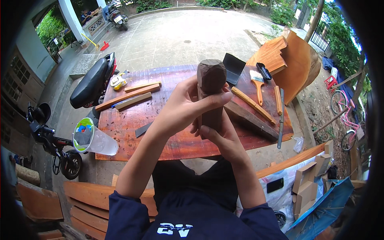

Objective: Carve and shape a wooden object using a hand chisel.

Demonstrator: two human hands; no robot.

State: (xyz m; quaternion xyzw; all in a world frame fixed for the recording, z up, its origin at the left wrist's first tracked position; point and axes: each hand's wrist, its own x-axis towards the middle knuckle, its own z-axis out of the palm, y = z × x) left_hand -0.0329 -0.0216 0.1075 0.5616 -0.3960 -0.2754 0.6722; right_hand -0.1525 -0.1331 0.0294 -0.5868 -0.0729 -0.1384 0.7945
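I hold a dark brown carved wooden block (212, 78) upright over the table, its faceted, rounded head at the top and a squarer body below. My left hand (182, 106) is closed round its upper part, with the thumb across the front below the head. Lower down, my right hand (227, 140) grips the body, thumb on the near face. The hands hide part of the block. Behind it on the reddish wooden table (132, 138) lie a dark wooden beam (252, 120), a paintbrush (257, 86) with an orange handle and a thin metal strip (281, 120).
Wooden strips (132, 96) and a yellow tape measure (118, 82) lie at the table's left. A white bucket (102, 140) leans beside its near-left corner. Large wood slabs (300, 64) stand at the far right. Motorbikes (94, 82) flank the left; a phone (275, 185) lies at lower right.
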